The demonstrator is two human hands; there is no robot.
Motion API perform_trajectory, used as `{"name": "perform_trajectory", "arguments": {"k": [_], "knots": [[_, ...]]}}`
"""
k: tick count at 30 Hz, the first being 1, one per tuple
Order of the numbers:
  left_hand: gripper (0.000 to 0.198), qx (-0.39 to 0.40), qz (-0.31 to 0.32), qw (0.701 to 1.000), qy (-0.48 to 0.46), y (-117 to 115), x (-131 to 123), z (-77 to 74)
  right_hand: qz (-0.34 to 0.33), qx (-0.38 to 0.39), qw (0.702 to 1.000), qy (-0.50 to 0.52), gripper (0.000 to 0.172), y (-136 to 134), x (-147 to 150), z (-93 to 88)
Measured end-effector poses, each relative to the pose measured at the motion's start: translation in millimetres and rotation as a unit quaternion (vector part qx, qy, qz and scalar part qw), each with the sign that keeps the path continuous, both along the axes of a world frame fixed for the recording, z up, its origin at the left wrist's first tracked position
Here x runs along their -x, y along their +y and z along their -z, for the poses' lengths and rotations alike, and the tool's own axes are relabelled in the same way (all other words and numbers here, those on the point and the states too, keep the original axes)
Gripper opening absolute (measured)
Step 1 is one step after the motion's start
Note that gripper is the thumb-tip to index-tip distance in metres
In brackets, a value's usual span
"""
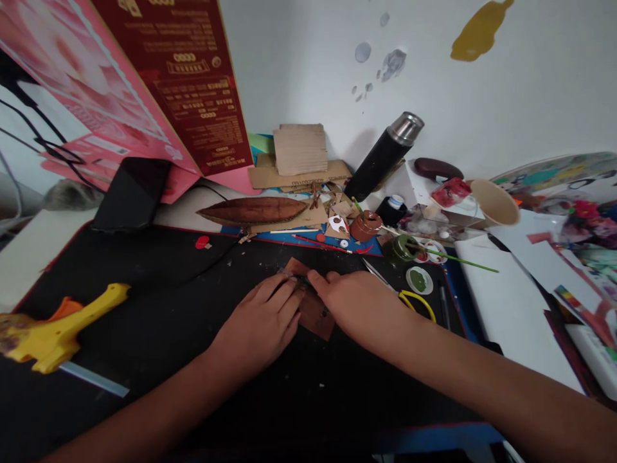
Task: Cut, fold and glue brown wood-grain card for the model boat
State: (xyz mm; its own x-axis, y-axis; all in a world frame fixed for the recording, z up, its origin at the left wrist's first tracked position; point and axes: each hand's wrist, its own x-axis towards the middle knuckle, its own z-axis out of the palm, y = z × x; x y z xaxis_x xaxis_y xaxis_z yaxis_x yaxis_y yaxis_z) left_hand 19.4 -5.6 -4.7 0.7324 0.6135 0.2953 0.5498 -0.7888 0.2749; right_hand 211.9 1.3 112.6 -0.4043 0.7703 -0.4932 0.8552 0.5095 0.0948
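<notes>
Flat reddish-brown cardboard piece lies on black mat mid-desk, right under both hands; long axis slants far-left to near-right. Neither hand nearer. Fingers of left hand straight, together, pressing left half flat. Palm-down right hand covers right half, fingertips at far corner; pinching or pressing, cannot tell. Yellow glue gun well apart, leftwards.

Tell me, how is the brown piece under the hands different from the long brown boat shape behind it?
The brown piece has straight edges and corners; the boat shape is long with pointed ends. The brown piece lies on the black mat under the left hand and right hand; the boat shape lies farther back, untouched. The hands hide much of the brown piece; the boat shape shows whole. Both are brown.
</notes>
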Motion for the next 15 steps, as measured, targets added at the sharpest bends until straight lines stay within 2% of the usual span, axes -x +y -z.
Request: {"name": "perform_trajectory", "arguments": {"k": [15], "knots": [[0.034, 0.012, -0.007, 1.0, 0.013, -0.8, -0.2, -0.4, -0.016, -0.025, 1.0, 0.006, 0.048, -4.7, -6.8, 7.8]]}}
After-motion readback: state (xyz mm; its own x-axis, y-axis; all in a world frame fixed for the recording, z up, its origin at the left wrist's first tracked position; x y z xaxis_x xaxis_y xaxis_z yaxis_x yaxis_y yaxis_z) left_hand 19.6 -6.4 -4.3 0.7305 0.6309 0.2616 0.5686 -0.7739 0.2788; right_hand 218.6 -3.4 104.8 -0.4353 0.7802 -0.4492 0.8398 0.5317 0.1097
